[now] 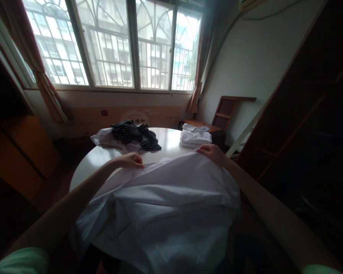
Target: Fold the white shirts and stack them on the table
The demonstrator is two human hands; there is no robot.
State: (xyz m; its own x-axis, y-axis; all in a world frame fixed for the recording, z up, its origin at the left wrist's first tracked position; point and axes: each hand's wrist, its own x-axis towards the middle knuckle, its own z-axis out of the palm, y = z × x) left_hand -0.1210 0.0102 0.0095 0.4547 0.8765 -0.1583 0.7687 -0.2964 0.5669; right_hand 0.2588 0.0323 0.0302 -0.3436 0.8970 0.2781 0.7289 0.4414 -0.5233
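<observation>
A large white garment, likely a shirt (pixel 171 201), is spread between my hands and drapes over the near side of the round white table (pixel 85 171). My left hand (pixel 131 160) pinches its far edge left of the middle. Farther right, my right hand (pixel 211 153) grips the same edge, held a little higher. The cloth hangs in loose folds toward me and past the table's near rim. Its collar and buttons cannot be made out.
Black-and-white striped cloth (pixel 134 135) lies crumpled on more white cloth (pixel 103 137) at the table's far left. Folded white shirts (pixel 194 135) are stacked at the far right. Behind stand a wooden chair (pixel 224 112) and a long cardboard box (pixel 94 118) below the window.
</observation>
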